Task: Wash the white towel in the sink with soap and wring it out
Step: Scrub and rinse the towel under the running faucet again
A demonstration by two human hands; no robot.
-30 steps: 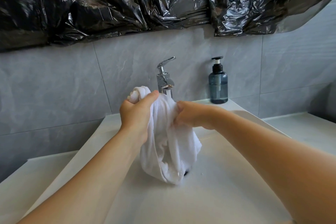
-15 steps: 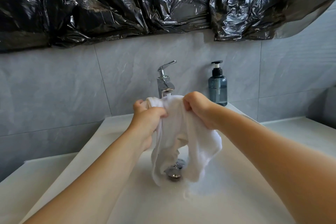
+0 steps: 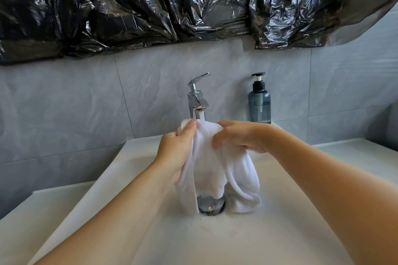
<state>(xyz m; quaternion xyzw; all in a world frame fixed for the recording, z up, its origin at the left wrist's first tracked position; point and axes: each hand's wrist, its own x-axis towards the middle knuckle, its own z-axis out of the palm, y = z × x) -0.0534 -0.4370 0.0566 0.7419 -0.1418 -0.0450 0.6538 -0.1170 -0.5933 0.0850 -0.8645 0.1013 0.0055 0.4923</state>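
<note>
Crinkled black plastic sheeting [image 3: 150, 6] hangs over a grey tiled wall [image 3: 64, 103] behind a pale countertop [image 3: 355, 157].

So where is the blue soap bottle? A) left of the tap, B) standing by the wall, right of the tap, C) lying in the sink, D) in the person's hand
B: the blue soap bottle stands upright at the wall to the right of the tap, while both hands grip the white towel.

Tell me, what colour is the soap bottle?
See-through blue-grey soap bottle with a black pump, in the head view.
</note>
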